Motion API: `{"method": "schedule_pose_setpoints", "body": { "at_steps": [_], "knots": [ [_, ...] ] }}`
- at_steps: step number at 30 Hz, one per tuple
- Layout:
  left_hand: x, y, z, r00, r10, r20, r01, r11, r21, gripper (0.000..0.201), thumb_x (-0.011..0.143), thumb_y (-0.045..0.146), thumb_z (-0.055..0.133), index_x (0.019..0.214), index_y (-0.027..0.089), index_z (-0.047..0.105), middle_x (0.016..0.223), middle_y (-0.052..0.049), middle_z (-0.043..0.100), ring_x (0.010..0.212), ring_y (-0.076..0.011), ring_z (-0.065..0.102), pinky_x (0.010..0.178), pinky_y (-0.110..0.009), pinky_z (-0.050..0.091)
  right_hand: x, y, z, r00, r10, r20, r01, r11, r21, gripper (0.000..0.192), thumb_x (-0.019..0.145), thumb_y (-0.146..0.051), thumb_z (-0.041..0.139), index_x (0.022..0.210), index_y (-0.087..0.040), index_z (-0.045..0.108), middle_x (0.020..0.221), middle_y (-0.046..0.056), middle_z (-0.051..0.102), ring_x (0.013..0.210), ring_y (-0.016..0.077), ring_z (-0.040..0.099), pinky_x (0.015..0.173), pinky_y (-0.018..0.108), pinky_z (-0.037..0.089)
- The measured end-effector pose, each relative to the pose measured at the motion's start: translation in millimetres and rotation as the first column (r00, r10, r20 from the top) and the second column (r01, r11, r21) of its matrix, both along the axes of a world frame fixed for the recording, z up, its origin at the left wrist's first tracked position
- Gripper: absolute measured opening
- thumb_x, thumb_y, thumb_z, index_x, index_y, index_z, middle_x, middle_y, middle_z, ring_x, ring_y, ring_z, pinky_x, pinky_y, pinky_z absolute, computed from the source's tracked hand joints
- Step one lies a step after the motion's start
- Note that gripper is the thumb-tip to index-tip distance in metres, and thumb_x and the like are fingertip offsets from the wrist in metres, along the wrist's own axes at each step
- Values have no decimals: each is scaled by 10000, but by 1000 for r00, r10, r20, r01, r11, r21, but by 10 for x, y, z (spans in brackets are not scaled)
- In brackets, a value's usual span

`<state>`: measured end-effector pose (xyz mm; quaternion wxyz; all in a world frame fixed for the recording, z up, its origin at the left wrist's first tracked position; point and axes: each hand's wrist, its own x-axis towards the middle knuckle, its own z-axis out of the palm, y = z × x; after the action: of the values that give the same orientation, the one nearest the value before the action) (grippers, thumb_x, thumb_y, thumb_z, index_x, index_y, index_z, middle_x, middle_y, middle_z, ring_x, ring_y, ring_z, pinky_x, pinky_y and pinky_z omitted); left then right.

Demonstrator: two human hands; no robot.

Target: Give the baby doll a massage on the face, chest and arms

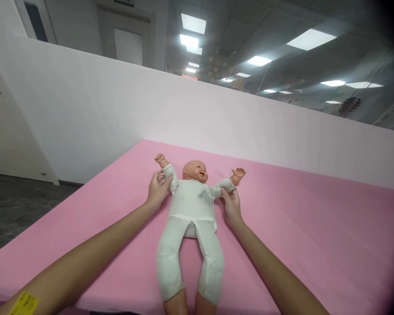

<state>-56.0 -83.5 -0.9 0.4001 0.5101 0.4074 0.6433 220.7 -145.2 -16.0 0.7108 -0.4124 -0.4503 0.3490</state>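
A baby doll (193,201) with a white cloth body and a bald plastic head lies on its back on the pink table cover (118,210). Its head points toward the far side, and its legs run off the bottom of the view. Both doll arms are raised out to the sides. My left hand (158,187) is closed around the doll's arm on the left, just below its plastic hand. On the other side, my right hand (231,203) grips the doll's other sleeve, thumb on top. Some of my fingers are hidden behind the arms.
A low white partition (190,113) stands along the table's far edge. At the left are a white door (9,122) and dark grey floor (16,205). Ceiling lights (311,39) show beyond the partition. A yellow sticker (24,303) is on my left forearm.
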Motion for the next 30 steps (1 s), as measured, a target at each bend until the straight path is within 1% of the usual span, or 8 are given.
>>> {"method": "schedule_pose_setpoints", "body": {
  "at_steps": [5,8,11,15,19,24,26,30],
  "knots": [
    [20,-105,69,990,-20,-139,34,995,94,397,849,361,716,1200,229,584,1158,-76,706,979,-218,701,840,-336,550,-44,-65,21,965,-36,261,13,996,90,356,884,-334,684,1230,-252,661,1118,65,700,1026,252,638,879,397,552],
    [53,-187,106,909,-12,-417,120,965,233,265,883,265,634,1141,237,687,1133,-60,717,1019,-227,674,840,-327,530,-52,-122,53,820,-65,569,-80,971,226,327,864,-209,619,1155,-280,747,1165,72,702,1155,292,598,1021,486,497],
    [79,-231,110,825,2,-565,222,918,328,271,882,178,565,1079,242,739,1107,-63,694,1025,-225,653,834,-327,524,-55,-155,76,706,-106,701,-132,952,277,392,852,-141,568,1131,-322,776,1165,62,693,1185,290,577,1057,513,468],
    [81,-245,125,843,16,-537,187,928,321,224,877,187,583,1046,234,723,1074,-55,694,1008,-224,650,836,-332,515,-77,-155,90,816,-49,576,-79,977,196,354,851,-169,599,1152,-286,746,1186,68,701,1180,286,600,1024,485,494],
    [53,-193,127,932,-29,-361,92,983,159,255,869,305,663,1110,223,653,1144,-62,700,1016,-229,663,827,-328,517,-67,-99,73,964,19,266,-36,998,57,312,870,-295,676,1176,-234,680,1168,78,711,1079,262,645,869,386,552],
    [9,-78,53,995,-8,-99,12,999,37,384,866,412,691,1167,224,544,1181,-72,661,978,-207,677,839,-328,537,5,11,-4,998,-62,27,63,998,-28,406,837,-447,751,1150,-211,648,1060,62,710,901,219,660,757,338,556],
    [6,-77,44,993,-3,-118,7,999,38,374,897,419,657,1190,231,522,1176,-69,653,963,-200,672,825,-323,535,10,27,-24,998,-61,18,62,998,-27,420,832,-459,756,1152,-209,648,1063,64,708,902,219,663,755,341,559],
    [36,-161,89,942,-9,-334,53,991,122,339,953,338,570,1273,242,517,1155,-64,654,988,-209,642,805,-318,522,-29,-29,-6,986,-50,162,46,999,27,346,855,-400,734,1144,-222,669,1056,61,720,931,237,664,797,373,560]
  ]
}}
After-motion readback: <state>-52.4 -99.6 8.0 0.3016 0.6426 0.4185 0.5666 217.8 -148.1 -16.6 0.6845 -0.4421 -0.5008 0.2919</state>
